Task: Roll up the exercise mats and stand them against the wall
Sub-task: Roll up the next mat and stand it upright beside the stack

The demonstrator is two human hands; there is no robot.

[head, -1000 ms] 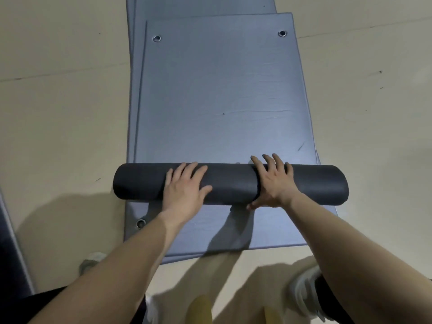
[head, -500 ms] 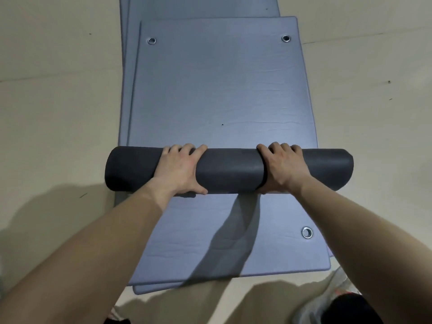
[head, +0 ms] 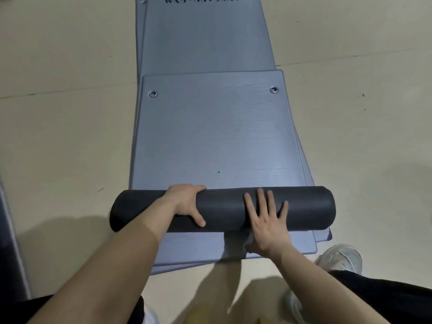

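Since half a second ago the right hand (head: 266, 223) has let go of its wrap over the roll (head: 222, 206) and now lies flat on the near face, fingers (head: 260, 199) straight and spread wide. The left hand (head: 185, 202) still holds the roll, fingers curled over the far top and thumb on the near side. The roll's long axis runs left to right across the person, and the unrolled mat (head: 217, 136) stretches straight ahead of the fingers, so the push goes away from the body. The right hand sits nearer the body, the left further over. The roll shows a dark underside; the flat part is blue-grey, faintly creased, with two eyelets (head: 153, 93) by its far edge. It rests on a stack (head: 205, 31) of like mats on the floor (head: 58, 136)
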